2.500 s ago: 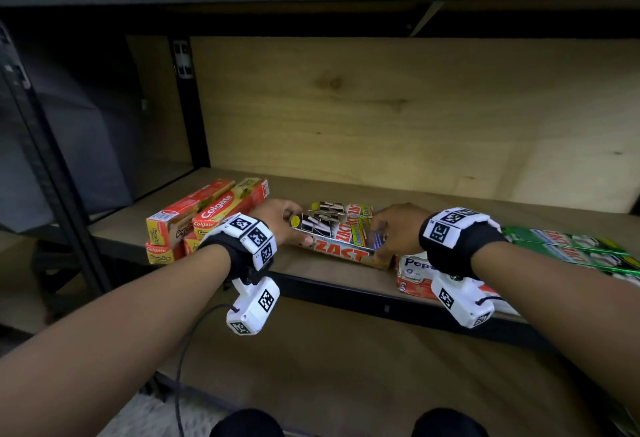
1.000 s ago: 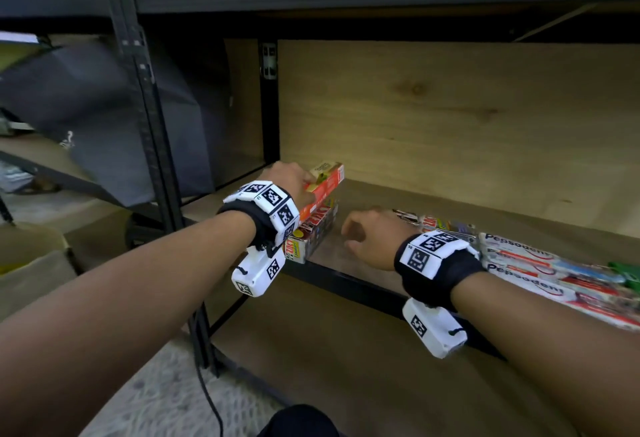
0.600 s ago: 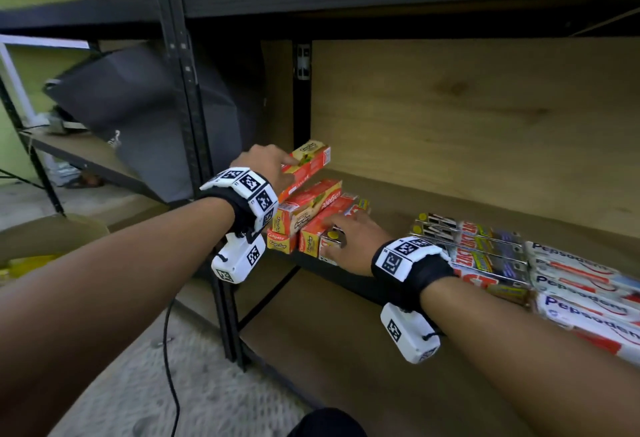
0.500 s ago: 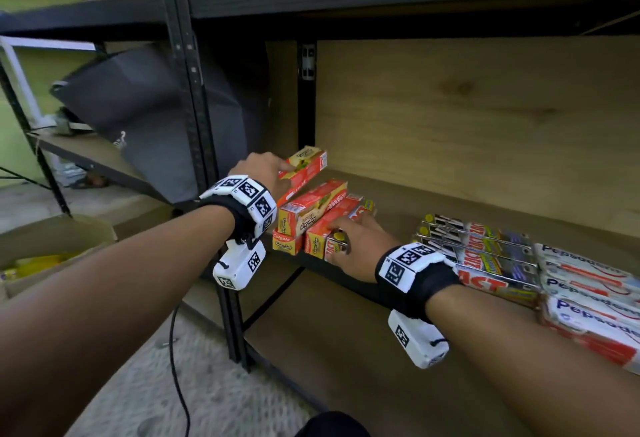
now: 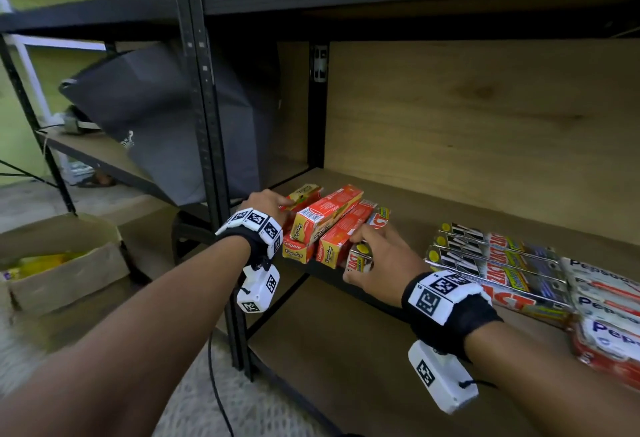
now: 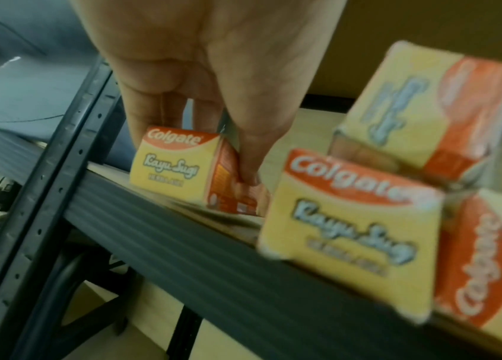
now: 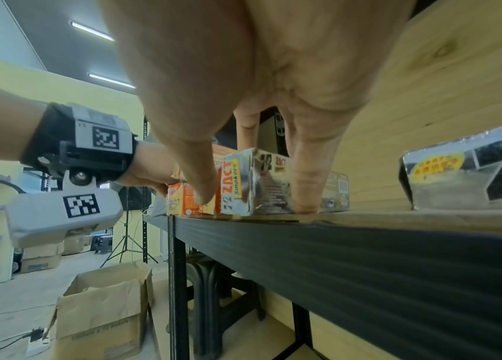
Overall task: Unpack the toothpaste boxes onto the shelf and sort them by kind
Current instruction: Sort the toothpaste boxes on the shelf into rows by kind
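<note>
Red and yellow Colgate boxes (image 5: 325, 218) are piled at the left end of the wooden shelf (image 5: 433, 211). My left hand (image 5: 278, 203) pinches one more Colgate box (image 6: 182, 168) just left of that pile, low over the board. My right hand (image 5: 360, 253) grips a lone silver Zact box (image 7: 249, 182) that lies against the right side of the Colgate pile, thumb on one side and fingers on the other. A stack of Zact boxes (image 5: 485, 256) lies further right, and white Pepsodent boxes (image 5: 606, 301) lie beyond it.
A black upright post (image 5: 207, 125) stands just left of the Colgate pile. A grey bag (image 5: 166, 118) leans on the neighbouring shelf. An open cardboard carton (image 5: 62, 263) sits on the floor at the left. Bare shelf board lies behind the boxes, up to the plywood back wall.
Both hands moved left from the Zact stack. My left hand has brought its Colgate box down beside the pile. My right hand has closed on the lone Zact box.
</note>
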### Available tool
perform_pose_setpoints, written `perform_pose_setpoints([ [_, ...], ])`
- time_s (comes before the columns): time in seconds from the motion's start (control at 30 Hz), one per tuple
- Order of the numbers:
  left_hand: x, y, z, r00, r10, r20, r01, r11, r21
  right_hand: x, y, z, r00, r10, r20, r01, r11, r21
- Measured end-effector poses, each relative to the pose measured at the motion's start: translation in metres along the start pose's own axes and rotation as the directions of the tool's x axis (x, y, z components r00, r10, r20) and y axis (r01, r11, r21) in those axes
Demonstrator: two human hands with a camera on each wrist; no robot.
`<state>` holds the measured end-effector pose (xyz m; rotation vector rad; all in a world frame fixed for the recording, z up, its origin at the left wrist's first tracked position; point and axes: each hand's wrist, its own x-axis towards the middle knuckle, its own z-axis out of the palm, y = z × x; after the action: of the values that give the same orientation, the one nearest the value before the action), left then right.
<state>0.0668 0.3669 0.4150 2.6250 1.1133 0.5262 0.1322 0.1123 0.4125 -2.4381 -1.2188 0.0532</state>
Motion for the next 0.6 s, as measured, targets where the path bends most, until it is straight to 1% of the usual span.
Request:
perform_pose_setpoints([
  [0.13,0.005,-0.004,0.005,1.000,0.028,0.011,-0.028,1.000,0.006,0.001,0.001,-0.002,1.000,0.013,0.022,-0.013,1.000,-0.006],
  [0.27,0.005,-0.003,0.004,0.999,0.036,0.035,-0.036,0.999,-0.026,0.003,-0.001,-0.001,1.000,0.024,-0.005,-0.024,1.000,-0.008],
  [0.33,0.004,-0.002,0.000,0.999,0.049,0.019,-0.048,0.997,-0.053,0.004,-0.003,-0.001,0.999,0.037,-0.032,-0.038,0.999,-0.020],
  [0.43,-0.001,0.004,-0.014,0.996,0.079,-0.044,-0.084,0.988,-0.127,0.003,-0.004,0.001,0.996,0.048,-0.077,-0.051,0.998,-0.046],
  [0.5,-0.005,0.014,-0.026,0.991,0.120,-0.055,-0.127,0.982,-0.141,0.000,-0.007,0.003,0.993,0.057,-0.103,-0.063,0.996,-0.059],
  [0.6,-0.017,0.033,-0.047,0.978,0.202,-0.053,-0.206,0.974,-0.094,-0.005,-0.014,0.003,0.995,0.030,-0.099,-0.041,0.993,-0.113],
])
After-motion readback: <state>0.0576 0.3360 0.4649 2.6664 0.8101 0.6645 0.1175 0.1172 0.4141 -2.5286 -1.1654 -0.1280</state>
